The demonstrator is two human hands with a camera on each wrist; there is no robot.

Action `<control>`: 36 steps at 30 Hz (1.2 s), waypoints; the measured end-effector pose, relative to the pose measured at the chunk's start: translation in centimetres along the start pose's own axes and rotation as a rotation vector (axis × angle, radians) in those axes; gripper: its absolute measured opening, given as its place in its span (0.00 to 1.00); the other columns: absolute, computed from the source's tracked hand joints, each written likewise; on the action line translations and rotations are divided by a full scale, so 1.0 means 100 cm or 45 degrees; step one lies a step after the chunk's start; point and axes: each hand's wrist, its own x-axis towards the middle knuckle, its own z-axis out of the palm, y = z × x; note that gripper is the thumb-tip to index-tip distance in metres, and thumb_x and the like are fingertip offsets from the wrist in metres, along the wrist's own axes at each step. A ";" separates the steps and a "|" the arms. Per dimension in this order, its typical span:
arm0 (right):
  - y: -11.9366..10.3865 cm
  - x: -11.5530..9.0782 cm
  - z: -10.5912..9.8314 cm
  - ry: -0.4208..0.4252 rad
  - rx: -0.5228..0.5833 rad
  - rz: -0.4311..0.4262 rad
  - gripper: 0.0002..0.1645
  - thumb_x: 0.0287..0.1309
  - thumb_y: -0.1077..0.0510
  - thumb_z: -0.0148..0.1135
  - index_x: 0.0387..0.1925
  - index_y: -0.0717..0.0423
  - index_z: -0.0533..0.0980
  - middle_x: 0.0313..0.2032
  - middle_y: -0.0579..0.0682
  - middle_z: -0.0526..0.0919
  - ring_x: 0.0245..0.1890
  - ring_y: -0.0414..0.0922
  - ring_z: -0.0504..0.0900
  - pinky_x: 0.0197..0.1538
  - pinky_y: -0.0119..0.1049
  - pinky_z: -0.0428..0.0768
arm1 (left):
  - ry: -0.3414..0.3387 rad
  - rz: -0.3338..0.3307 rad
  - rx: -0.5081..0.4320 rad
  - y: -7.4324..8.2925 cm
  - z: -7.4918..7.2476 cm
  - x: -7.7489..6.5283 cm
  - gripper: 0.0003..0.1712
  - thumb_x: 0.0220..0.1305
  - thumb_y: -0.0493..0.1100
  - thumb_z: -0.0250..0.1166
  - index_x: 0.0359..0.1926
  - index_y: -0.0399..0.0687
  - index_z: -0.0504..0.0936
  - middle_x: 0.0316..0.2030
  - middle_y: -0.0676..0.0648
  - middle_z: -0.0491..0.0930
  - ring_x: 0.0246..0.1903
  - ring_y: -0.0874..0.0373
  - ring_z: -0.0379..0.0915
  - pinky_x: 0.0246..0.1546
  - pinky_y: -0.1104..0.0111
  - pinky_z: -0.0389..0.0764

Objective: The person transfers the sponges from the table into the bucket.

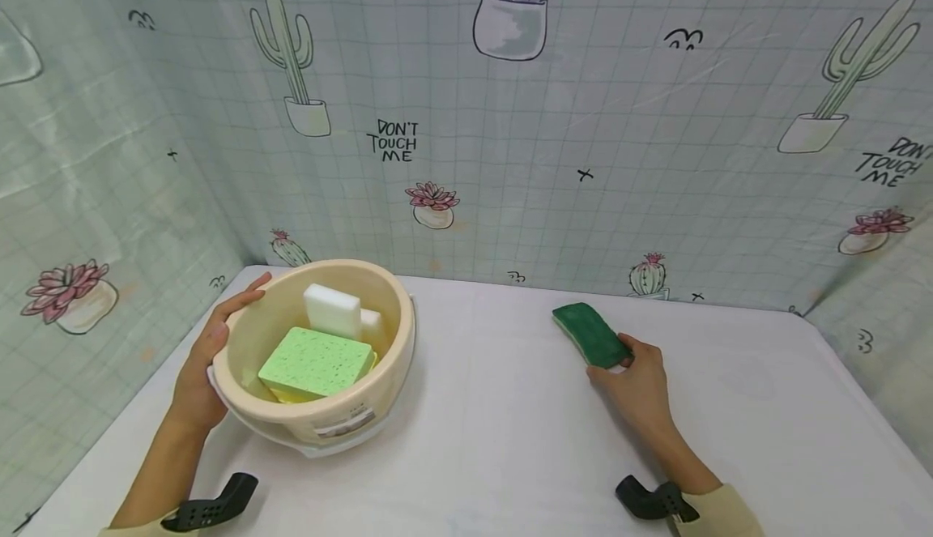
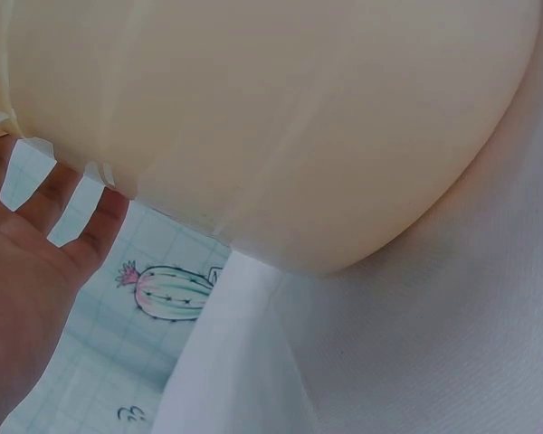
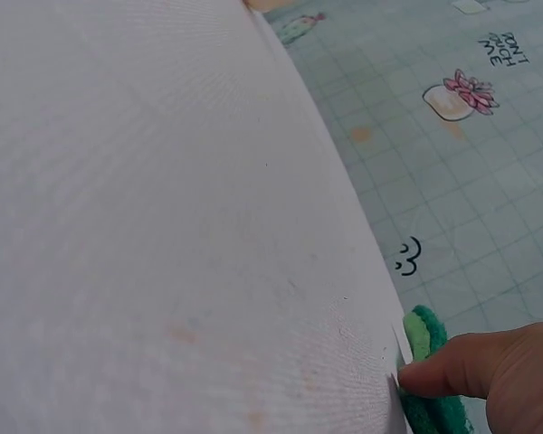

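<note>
A cream bucket (image 1: 404, 318) stands on the left part of the white table. Inside it are a light green sponge (image 1: 317, 361), white sponge blocks (image 1: 331, 310) and something yellow beneath. My left hand (image 1: 200, 367) rests along the bucket's left outer side, its fingers extended; the left wrist view has the hand (image 2: 36, 271) with spread fingers touching the wall. To the right, my right hand (image 1: 637, 387) pinches the near end of a dark green sponge (image 1: 592, 334) between thumb and fingers. In the right wrist view, the thumb presses this sponge (image 3: 425, 334), which has a paler green layer.
The white table (image 1: 481, 407) stretches between the bucket and the right hand. Behind it and at both sides hangs a gridded cloth (image 1: 496, 140) printed with cacti. A pale band, likely the bucket's handle (image 1: 306, 446), runs around the bucket's near side.
</note>
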 end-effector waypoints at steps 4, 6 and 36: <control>-0.001 0.001 0.000 0.024 -0.011 -0.006 0.41 0.49 0.60 0.68 0.62 0.75 0.63 0.49 0.68 0.67 0.41 0.54 0.69 0.39 0.42 0.67 | -0.002 -0.002 -0.012 0.000 0.000 0.000 0.28 0.72 0.40 0.29 0.68 0.37 0.58 0.73 0.43 0.46 0.70 0.52 0.45 0.61 0.72 0.61; -0.002 0.002 -0.001 0.027 -0.022 -0.009 0.41 0.49 0.60 0.69 0.61 0.75 0.64 0.46 0.67 0.68 0.40 0.54 0.69 0.39 0.41 0.67 | -0.001 -0.002 -0.013 0.000 0.000 0.000 0.28 0.72 0.40 0.29 0.68 0.37 0.58 0.73 0.43 0.46 0.70 0.52 0.45 0.61 0.72 0.61; -0.079 -0.029 -0.015 -0.153 0.195 -0.081 0.42 0.51 0.54 0.72 0.66 0.58 0.65 0.51 0.55 0.67 0.45 0.48 0.74 0.41 0.35 0.77 | -0.013 0.017 0.011 -0.002 -0.002 0.000 0.27 0.72 0.39 0.29 0.68 0.35 0.57 0.73 0.43 0.46 0.70 0.52 0.45 0.62 0.73 0.61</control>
